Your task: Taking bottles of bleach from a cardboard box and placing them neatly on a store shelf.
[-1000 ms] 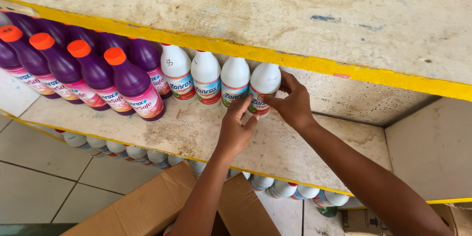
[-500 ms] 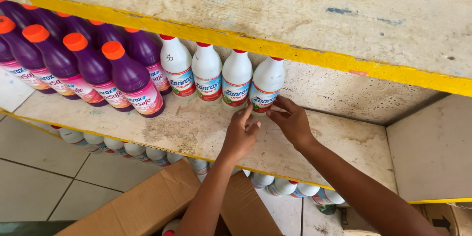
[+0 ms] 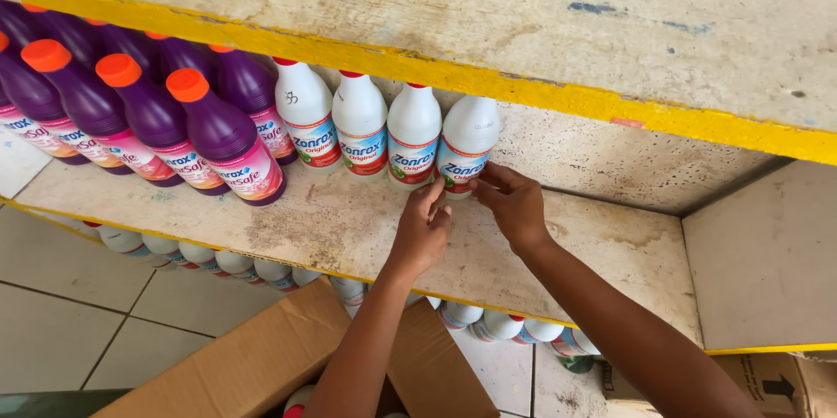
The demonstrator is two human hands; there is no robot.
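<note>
Standing in a row on the middle shelf (image 3: 349,226): four white bottles with red caps, the rightmost white bottle (image 3: 466,146) sitting at the end. Touching its base from both sides: left hand (image 3: 422,231) and right hand (image 3: 514,204), fingers (image 3: 485,181) loosely curled against the label, not clenched (a full grip not showing). Crowding the left: at least six purple bottles (image 3: 228,135) with orange caps. Overhanging in front: a yellow-edged upper shelf (image 3: 523,91). Lying below: more white bottles and an open cardboard box (image 3: 253,366).
</note>
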